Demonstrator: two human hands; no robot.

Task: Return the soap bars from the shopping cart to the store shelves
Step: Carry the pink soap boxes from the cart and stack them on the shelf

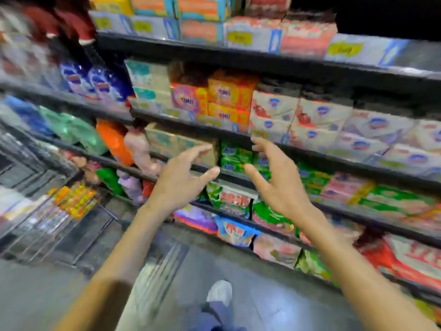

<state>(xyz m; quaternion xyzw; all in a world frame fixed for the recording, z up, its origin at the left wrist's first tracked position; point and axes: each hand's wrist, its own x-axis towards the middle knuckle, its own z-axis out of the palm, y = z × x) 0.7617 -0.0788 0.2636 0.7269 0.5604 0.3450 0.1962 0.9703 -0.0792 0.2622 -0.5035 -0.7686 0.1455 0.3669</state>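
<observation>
The picture is motion-blurred. Both my hands are raised in front of the store shelves (238,137) and hold nothing. My left hand (181,177) has its fingers spread, pointing toward a cardboard box (176,142) on the middle shelf. Facing it, my right hand (276,177) also has spread fingers, in front of green soap packs (235,158). Stacked white soap packs (317,120) and orange ones (229,96) fill the shelf above. The wire shopping cart (59,223) stands at the lower left with yellow-orange packets (74,199) in it.
Dark shelves run diagonally from upper left to lower right, packed with detergent bags and boxes. Yellow price tags line the shelf edges. My foot in a white shoe (220,292) stands on the grey floor below, between the cart and the shelves.
</observation>
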